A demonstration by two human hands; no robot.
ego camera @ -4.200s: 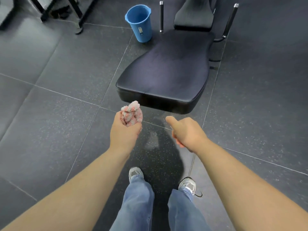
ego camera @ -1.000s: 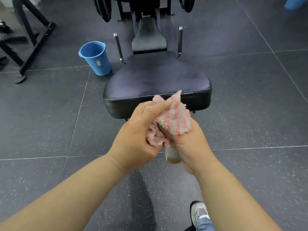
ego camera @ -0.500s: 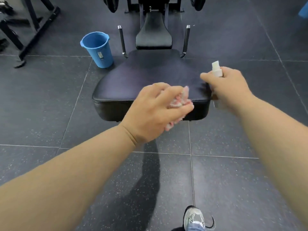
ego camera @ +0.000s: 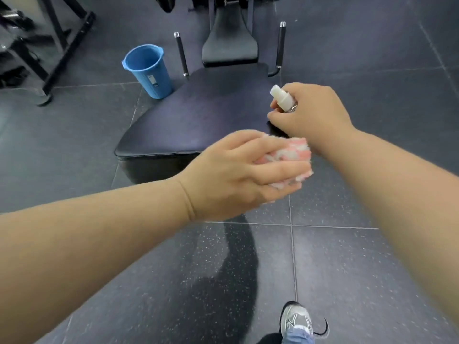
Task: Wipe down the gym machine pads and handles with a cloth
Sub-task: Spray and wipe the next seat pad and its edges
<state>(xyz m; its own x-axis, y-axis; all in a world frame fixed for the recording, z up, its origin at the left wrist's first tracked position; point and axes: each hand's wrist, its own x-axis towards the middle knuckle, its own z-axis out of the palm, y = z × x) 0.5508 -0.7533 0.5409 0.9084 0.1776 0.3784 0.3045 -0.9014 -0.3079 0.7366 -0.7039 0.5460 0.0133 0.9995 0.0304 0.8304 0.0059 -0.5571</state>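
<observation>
Bucket [ego camera: 148, 70] left of seat pad [ego camera: 196, 115], handles [ego camera: 180, 53] behind

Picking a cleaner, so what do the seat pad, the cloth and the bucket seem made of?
Seat pad: likely black vinyl or leatherette, smooth with a soft sheen. Cloth: fluffy pink-and-white pile, probably microfibre or terry. Bucket: blue moulded plastic, lipped rim.

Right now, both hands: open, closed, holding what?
Left hand: closed, gripping the pink and white cloth.
Right hand: closed, gripping a small spray bottle over the seat pad.
</observation>
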